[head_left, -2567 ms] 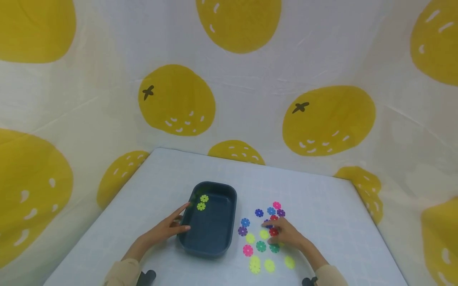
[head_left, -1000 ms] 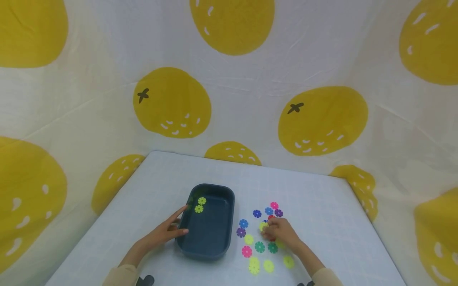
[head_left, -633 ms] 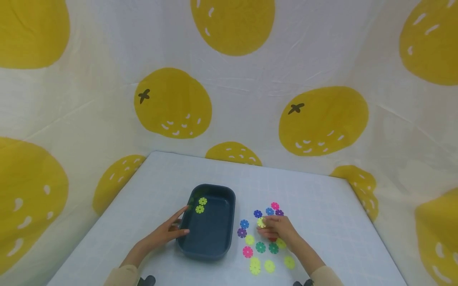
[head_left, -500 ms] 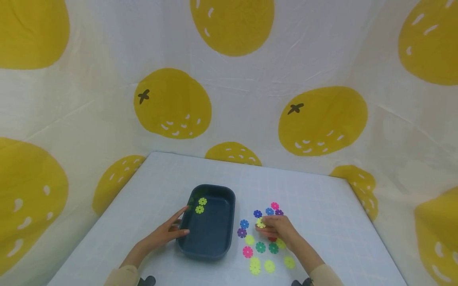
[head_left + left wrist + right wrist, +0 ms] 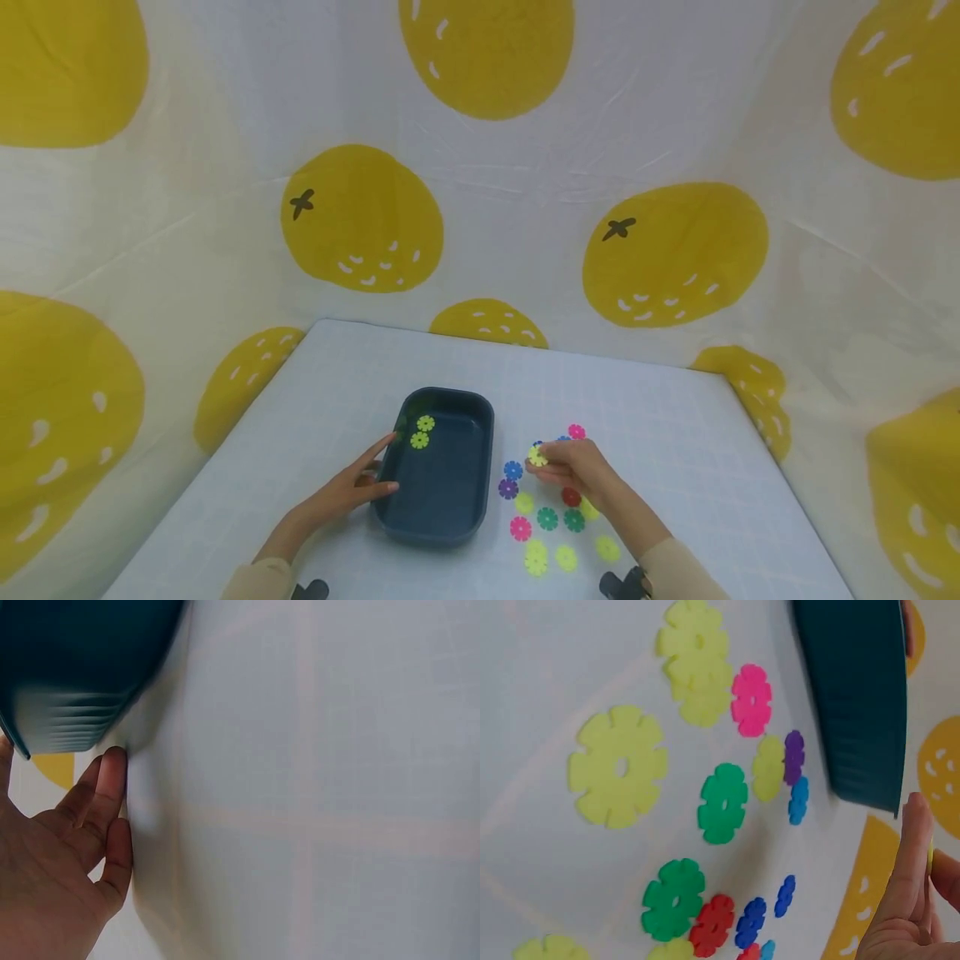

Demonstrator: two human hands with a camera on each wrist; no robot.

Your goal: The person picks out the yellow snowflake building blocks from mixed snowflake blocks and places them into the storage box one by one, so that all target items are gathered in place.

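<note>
My right hand pinches a yellow notched flower disc between thumb and fingers, raised over the loose discs. From the right wrist, only a thin edge of that disc shows. Extended fingers of my left hand touch the left rim of a dark blue-green rectangular tray. In the left wrist view, several of its fingers lie outside the tray wall, apart from it. Inside the tray, at its far left, lie two yellow discs.
Right of the tray, loose notched discs spread over the white cloth: green, pink, purple, blue, red and several yellow ones. The right hand hides part of them. A fruit-patterned curtain stands behind the table.
My right hand has picked a yellow disc out of the loose group, lifted it and moved it slightly left, towards the tray. The left hand keeps its place on the rim.
</note>
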